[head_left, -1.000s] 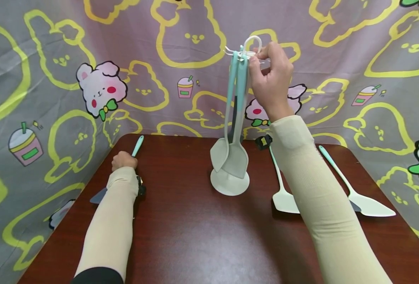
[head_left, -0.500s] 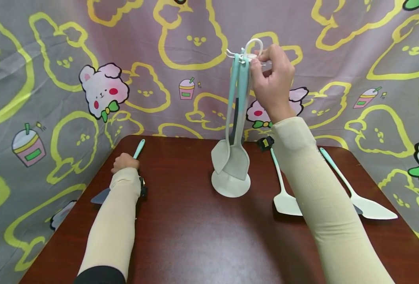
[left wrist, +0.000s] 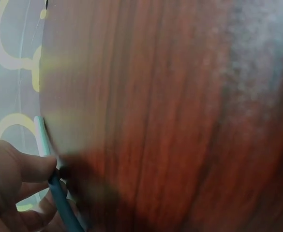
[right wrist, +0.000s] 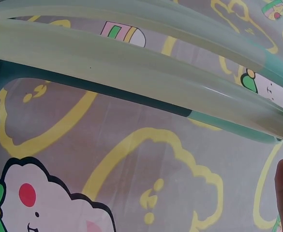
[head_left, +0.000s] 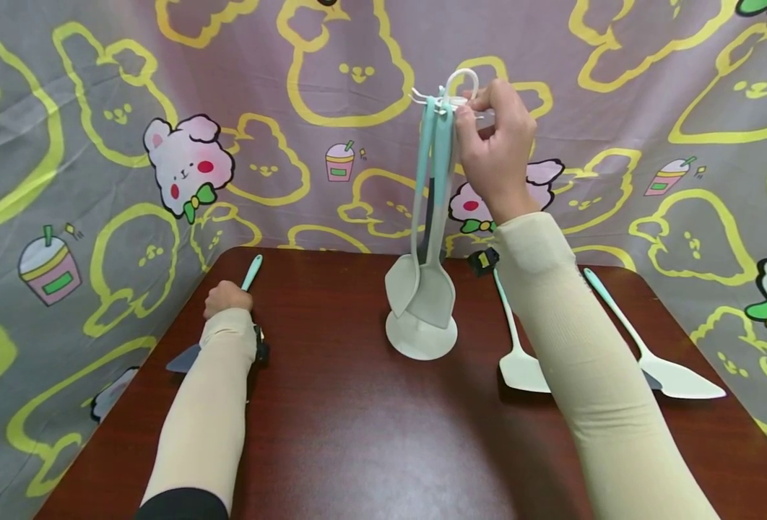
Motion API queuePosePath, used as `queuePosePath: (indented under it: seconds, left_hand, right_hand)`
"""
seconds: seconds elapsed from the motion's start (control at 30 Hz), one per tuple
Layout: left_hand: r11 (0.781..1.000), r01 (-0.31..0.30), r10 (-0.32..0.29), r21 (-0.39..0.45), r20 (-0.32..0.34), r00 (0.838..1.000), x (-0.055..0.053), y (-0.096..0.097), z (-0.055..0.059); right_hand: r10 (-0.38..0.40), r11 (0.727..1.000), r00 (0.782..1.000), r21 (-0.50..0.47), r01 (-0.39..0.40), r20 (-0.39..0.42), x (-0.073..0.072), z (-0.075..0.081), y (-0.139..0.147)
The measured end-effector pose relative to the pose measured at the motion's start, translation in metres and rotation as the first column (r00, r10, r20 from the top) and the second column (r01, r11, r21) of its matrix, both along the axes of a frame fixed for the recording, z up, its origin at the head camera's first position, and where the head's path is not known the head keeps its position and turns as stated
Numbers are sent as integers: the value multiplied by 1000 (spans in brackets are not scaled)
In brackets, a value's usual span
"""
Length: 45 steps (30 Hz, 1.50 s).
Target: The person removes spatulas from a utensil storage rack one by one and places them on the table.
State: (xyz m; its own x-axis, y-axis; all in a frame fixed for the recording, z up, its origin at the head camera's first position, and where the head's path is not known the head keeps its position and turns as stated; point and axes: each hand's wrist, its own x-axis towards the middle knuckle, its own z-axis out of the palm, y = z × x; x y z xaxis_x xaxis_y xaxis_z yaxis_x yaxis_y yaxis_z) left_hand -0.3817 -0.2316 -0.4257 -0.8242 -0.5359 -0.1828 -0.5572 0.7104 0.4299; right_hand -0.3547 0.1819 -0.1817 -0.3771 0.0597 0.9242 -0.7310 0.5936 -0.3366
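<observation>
My left hand [head_left: 227, 300] pinches the handle of a spatula [head_left: 185, 359] with a dark grey-blue blade and mint handle end, low over the table's left side. In the left wrist view the thumb and fingers close on its handle [left wrist: 61, 203]. My right hand [head_left: 499, 141] pinches the hooked top of a white utensil stand [head_left: 422, 341]. Two pale utensils with mint handles, a spatula [head_left: 434, 296] and one beside it with a curved head [head_left: 401, 285], hang from the stand. A dark-shafted utensil [head_left: 430, 217] hangs behind them, its head mostly hidden.
On the right of the brown table [head_left: 331, 433] lie a pale turner [head_left: 521, 370] and a pale pointed spatula [head_left: 685, 378]. A dark blade pokes out between them, partly behind the right sleeve. A patterned curtain [head_left: 227, 58] encloses the table's back and sides.
</observation>
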Motion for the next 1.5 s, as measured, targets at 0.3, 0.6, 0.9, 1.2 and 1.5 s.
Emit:
queuePosePath:
  seconds: [0.3,0.6,0.9,1.2,1.5]
  left_hand:
    - [1000,13,-13,-9,10,1000,1,-3,3]
    - [998,-6,-5,-67,-164,987,-5,19,32]
    - [994,68,-99,-84,-447,889,-6,57,69]
    - [964,216,-264,-156,-655,708,-4,97,95]
    - [920,345,-367,-188,-724,584,8,123,116]
  right_hand:
    - [-2,1000,1000,7,2,-7,-1,0,-1]
    - [5,1000,1000,-26,-5,4,0,1,-1]
    - [4,999,1000,-34,-3,28,3,3,-3]
    - [-4,999,999,-37,5,35,5,2,-3]
    - [-6,1000,1000,-10,6,10,3,1,-2]
